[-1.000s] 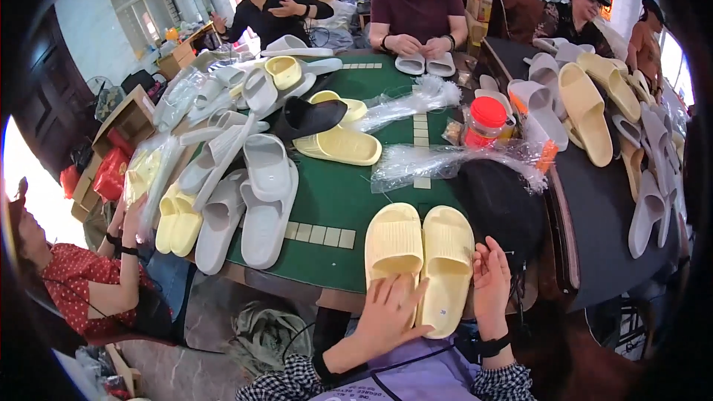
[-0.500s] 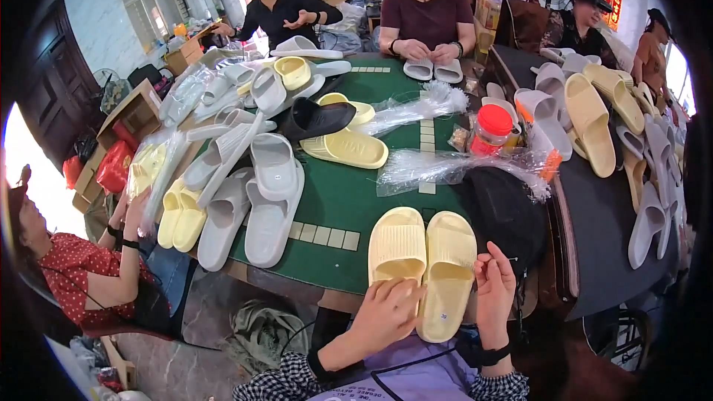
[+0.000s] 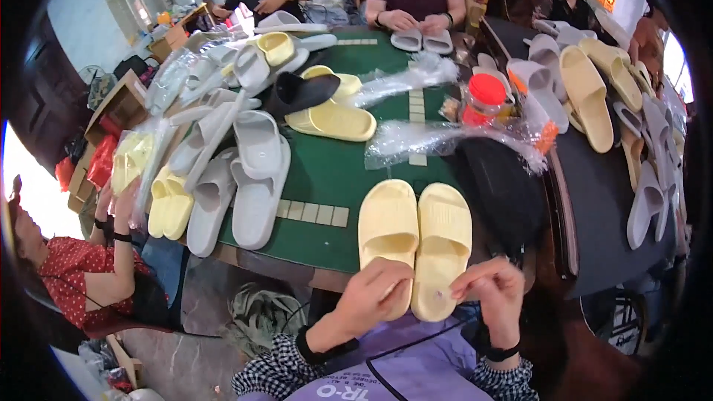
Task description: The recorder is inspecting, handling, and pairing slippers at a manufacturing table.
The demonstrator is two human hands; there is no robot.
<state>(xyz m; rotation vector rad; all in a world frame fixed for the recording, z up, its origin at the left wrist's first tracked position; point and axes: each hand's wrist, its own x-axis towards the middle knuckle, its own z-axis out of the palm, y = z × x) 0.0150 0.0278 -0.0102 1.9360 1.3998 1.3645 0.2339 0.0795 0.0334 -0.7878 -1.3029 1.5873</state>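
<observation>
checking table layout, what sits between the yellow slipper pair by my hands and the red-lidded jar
In the head view, between the pale yellow foam slipper pair and the red-lidded plastic jar lies a crinkled clear plastic bag on green felt.

Bare left hand (image 3: 371, 293) and right hand (image 3: 494, 293), black wristband on each wrist, black-and-white checked sleeves, lilac apron with dark printed lettering, thin black cord crossing chest

A green table (image 3: 334, 171) carries yellow slippers (image 3: 416, 241), grey slippers (image 3: 249, 178), a black slipper (image 3: 301, 91) and clear plastic bags (image 3: 445, 141).

Slipper pair (image 3: 414, 241) on table (image 3: 327, 178), jar (image 3: 484, 100) behind
</observation>
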